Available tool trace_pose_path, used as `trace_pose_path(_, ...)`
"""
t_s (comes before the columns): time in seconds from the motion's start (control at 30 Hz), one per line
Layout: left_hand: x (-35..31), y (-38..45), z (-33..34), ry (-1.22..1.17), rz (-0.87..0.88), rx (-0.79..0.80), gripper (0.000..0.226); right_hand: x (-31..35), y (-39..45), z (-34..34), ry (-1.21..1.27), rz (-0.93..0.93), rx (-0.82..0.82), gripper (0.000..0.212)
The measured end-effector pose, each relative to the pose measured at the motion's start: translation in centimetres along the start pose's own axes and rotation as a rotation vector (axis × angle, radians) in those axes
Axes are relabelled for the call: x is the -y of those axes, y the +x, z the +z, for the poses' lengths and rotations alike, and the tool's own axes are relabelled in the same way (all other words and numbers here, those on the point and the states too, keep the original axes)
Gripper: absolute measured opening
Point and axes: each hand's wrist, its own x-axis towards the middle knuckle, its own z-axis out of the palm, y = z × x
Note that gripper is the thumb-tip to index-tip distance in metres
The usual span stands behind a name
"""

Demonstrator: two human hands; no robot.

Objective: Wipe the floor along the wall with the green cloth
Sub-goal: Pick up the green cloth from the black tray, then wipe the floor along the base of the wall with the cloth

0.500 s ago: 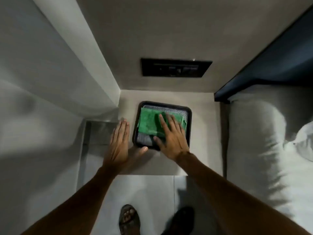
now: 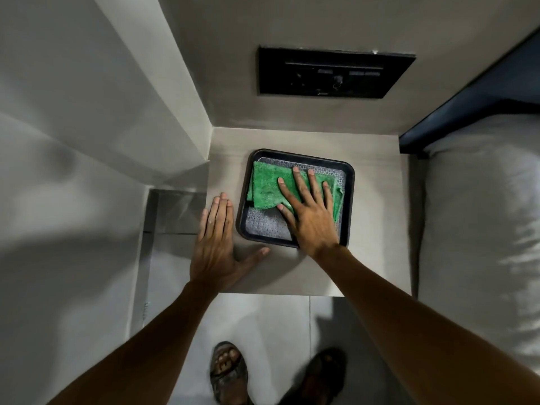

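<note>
Green, nubby microfibre: 1 folded green cloth (image 2: 267, 187) lies in the upper half of 1 black square plastic tray (image 2: 350, 200) with rounded corners, over a grey liner patterned with small hexagons (image 2: 263, 226). The tray sits on a matte grey-beige worktop (image 2: 377, 258). The right hand (image 2: 312, 217) lies flat on the cloth, grip spread, 4 fingers fanned, pinching nothing. The left hand (image 2: 216, 247) rests flat on the worktop just beside the tray's left rim, fingers together, thumb out. Below, 2 dark sandalled feet (image 2: 229, 372) stand on pale smooth floor tiles (image 2: 263, 323).
</note>
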Motion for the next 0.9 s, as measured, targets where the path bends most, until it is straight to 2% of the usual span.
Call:
trace_pose_path(0.13, 0.2, -0.1, 0.2, 0.005, 0.004, -0.003, 0.131, 0.5, 0.0, -0.7, 0.154, 0.057, -0.059, 0.061)
trace_pose_path(0.3, 0.6, -0.1, 0.1, -0.064, 0.016, 0.036, 0.126, 1.6, 0.4, -3.0, 0.493, 0.288, -0.066, 0.053)
trace_pose_path(0.43, 1.0, -0.7, -1.4, -0.133, -0.019, 0.043, 0.124, 2.0, -0.1, -5.4, 0.827, 0.433, -0.031, 0.057)
trace_pose_path(0.5, 1.2, -1.3, -2.3, -0.156, -0.041, 0.037, 0.123, 2.4, -0.6, -6.5, 0.984, 0.441, -0.032, 0.052)
trace_pose_path(0.63, 2.3, -3.6, -4.3, -0.219, -0.137, 0.028, 0.122, 5.8, -1.4, -9.4, 1.133, 0.391, -0.02, 0.036)
trace_pose_path(0.77, 4.1, -7.9, -5.6, -0.263, -0.237, -0.057, 0.114, 11.8, -1.9, -9.9, 1.287, 0.342, -0.04, 0.04)
trace_pose_path(0.9, 6.1, -13.0, -6.5, -0.282, -0.398, -0.051, 0.11, 18.9, -2.7, -7.5, 1.275, 0.133, 0.155, 0.034)
